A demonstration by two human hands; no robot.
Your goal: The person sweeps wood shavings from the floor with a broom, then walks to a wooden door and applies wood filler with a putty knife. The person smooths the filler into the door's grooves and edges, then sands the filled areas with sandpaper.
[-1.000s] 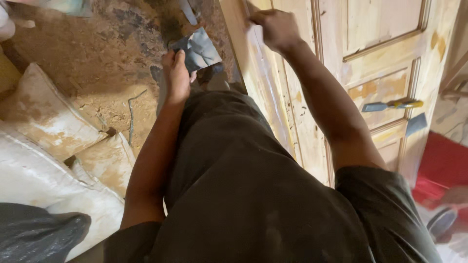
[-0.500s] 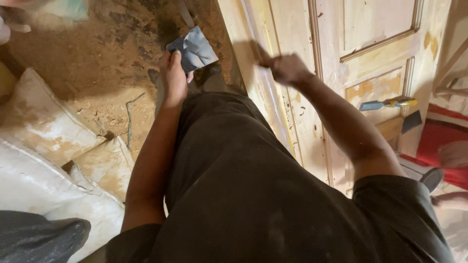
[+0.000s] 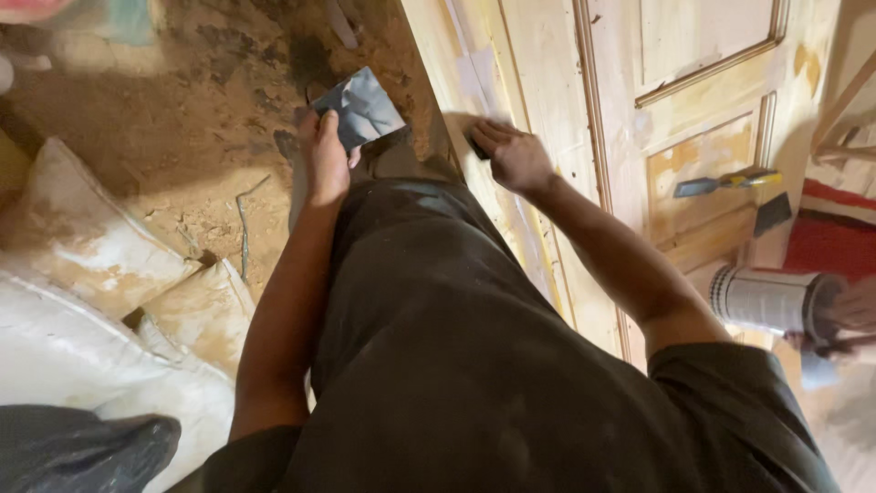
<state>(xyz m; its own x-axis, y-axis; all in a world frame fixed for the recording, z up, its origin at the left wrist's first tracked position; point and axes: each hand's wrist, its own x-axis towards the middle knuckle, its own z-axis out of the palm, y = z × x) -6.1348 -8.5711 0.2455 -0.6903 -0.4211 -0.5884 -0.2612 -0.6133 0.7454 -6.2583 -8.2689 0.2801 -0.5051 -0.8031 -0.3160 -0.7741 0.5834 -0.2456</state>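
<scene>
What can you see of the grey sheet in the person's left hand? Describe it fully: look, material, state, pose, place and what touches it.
The grey sheet is a thin, roughly square piece, dull blue-grey, like sandpaper. It looks creased and slightly curled, tilted with one corner pointing up. The left hand pinches its lower left edge, holding it above the dusty brown floor, beside the pale wooden door. Nothing else touches it.

Pale bare wood door, matt and patchy, grey matt sandpaper sheet, dusty rough floor

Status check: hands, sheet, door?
Left hand grips grey sandpaper sheet, off the door. Right hand pressed flat on pale wooden door. Scraper lies on panel, clear of hands.
</scene>
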